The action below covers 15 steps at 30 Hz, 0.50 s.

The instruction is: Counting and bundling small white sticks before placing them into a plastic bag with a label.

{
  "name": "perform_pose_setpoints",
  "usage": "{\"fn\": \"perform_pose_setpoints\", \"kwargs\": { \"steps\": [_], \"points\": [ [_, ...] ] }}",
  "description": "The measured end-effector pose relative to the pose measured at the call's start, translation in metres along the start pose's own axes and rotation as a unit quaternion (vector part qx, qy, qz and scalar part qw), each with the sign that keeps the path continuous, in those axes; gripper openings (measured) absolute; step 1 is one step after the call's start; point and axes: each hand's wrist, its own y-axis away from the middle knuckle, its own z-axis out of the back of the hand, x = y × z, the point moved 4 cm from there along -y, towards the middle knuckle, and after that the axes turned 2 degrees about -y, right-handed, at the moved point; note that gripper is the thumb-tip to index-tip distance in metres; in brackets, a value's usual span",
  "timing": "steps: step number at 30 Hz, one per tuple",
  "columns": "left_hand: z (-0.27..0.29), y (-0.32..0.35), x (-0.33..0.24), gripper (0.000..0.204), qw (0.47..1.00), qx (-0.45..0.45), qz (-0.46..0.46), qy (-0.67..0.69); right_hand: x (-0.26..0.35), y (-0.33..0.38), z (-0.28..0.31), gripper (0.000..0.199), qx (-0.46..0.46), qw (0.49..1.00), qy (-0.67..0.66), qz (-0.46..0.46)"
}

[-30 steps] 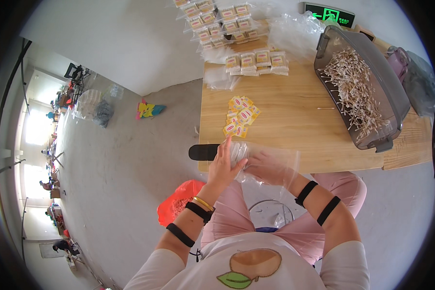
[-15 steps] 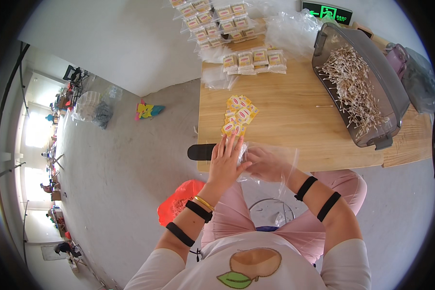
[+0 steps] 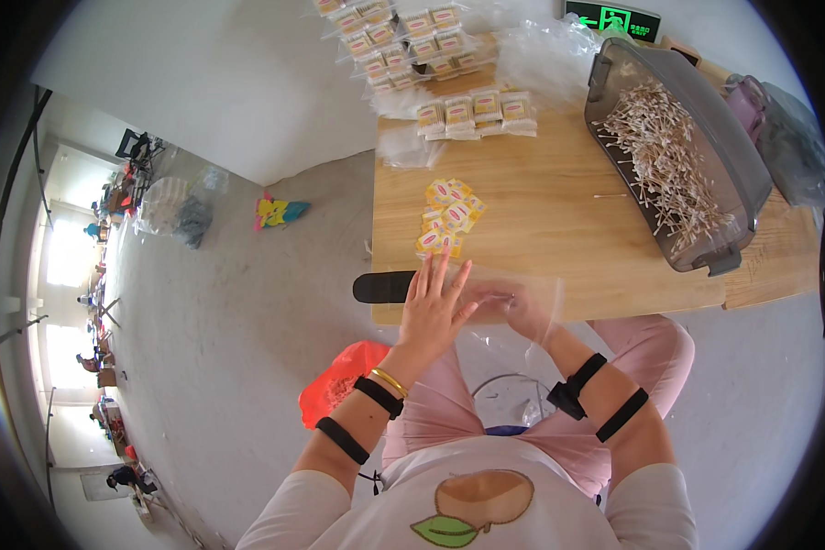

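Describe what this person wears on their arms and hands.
Both hands are bare. The left hand has a thin gold bangle at the wrist and two black bands on the forearm. The right hand also has two black bands above it. White sleeves cover the upper arms.

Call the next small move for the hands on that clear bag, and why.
Probably pull the bag's mouth open. The left hand lies flat on the clear plastic bag at the table edge, and the right hand pinches it beside the left. The yellow packets lie loose just beyond.
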Motion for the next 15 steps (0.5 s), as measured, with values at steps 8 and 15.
{"fn": "perform_pose_setpoints", "kwargs": {
  "steps": [8, 15],
  "points": [
    [-0.004, 0.002, 0.006, 0.069, 1.000, -0.016, 0.000, 0.022, 0.032, 0.030, -0.006, 0.069, 0.108, 0.886, -0.435, -0.123],
    [-0.002, 0.002, 0.012, 0.067, 0.999, -0.009, 0.017, 0.039, 0.016, 0.088, 0.047, 0.059, 0.202, 0.795, -0.571, -0.039]
  ]
}}
